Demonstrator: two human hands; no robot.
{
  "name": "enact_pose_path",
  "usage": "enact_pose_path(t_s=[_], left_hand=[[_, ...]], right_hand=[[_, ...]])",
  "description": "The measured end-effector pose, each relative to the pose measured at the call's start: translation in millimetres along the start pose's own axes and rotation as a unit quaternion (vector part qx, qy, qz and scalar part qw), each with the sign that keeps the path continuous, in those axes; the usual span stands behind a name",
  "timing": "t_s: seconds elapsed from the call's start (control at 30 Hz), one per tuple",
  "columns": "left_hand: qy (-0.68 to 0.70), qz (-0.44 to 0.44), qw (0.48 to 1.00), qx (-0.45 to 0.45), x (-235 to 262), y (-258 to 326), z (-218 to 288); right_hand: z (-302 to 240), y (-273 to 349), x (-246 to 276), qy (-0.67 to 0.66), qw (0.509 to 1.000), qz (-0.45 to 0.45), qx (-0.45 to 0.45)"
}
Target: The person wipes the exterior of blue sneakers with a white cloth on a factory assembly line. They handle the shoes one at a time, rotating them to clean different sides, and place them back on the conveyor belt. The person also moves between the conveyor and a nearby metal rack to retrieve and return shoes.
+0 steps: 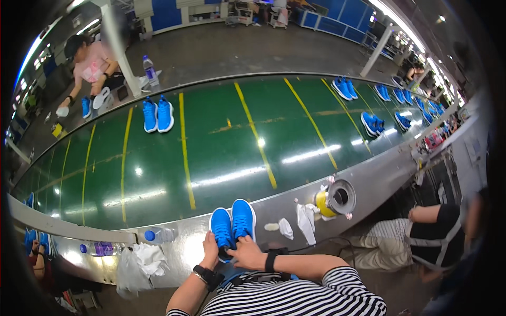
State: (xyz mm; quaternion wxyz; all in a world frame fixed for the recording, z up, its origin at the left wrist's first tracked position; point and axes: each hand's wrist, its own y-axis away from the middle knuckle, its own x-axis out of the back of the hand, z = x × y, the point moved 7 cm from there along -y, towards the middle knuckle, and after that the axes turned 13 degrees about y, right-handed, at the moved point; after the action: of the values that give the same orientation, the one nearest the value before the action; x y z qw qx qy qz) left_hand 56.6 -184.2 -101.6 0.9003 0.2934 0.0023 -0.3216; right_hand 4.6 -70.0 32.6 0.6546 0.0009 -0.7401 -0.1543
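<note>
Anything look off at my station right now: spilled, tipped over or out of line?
A clear plastic bottle with a blue cap lies on its side on the steel ledge, and a yellow-and-metal can lies tipped, mouth up. Crumpled white cloths are scattered between. The pair of blue sneakers under both hands sits straight.

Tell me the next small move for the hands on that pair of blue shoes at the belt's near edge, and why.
Probably slide the pair of blue shoes forward onto the green belt. Left hand and right hand both rest at the heels, the pair sits side by side on the metal ledge, and other pairs already lie on the belt.
</note>
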Motion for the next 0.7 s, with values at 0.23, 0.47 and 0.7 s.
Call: enact_pose_path(t_s=[0.23, 0.47, 0.7], left_hand=[[-0.202, -0.117, 0.971, -0.058, -55.8, -2.2, 45.3], [-0.605, -0.122, 0.785, -0.045, -41.1, 32.1, 15.8], [-0.682, -0.159, 0.710, -0.073, -45.4, 32.7, 13.6]], right_hand=[[165.0, 5.3, 72.1, 0.039, 0.987, 0.154, -0.022], [382.1, -9.5, 27.2, 0.076, 0.955, 0.124, -0.260], [409.9, 6.2, 25.7, 0.033, 0.956, 0.103, -0.273]])
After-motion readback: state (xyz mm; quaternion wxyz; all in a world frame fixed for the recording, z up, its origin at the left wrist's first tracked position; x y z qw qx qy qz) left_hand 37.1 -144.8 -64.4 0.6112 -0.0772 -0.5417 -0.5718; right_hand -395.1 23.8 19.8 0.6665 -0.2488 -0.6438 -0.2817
